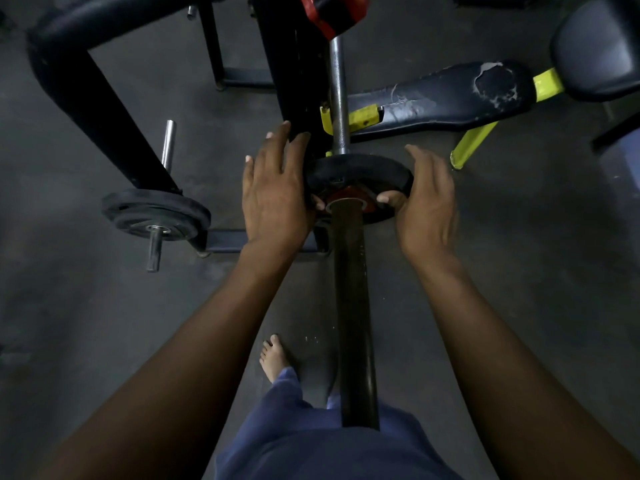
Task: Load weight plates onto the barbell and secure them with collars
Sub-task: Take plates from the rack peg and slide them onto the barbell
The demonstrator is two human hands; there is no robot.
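A small black weight plate [356, 176] with a red hub sits on the barbell's dark sleeve [353, 306], which runs toward me. Beyond the plate the thin steel shaft [338, 98] of the bar continues away to a red part [332, 12] at the top. My left hand [273, 195] lies against the plate's left edge with fingers straight and the thumb on the plate's face. My right hand [426, 199] cups the right edge, thumb pressed on the face near the hub. No collar is visible.
A black rack frame [104, 109] stands at left, with black plates [156, 213] stored on its peg and a bare chrome peg [168, 143] above. A worn dark bench pad [440, 95] on a yellow frame lies at right. My bare foot [273, 358] stands beside the sleeve.
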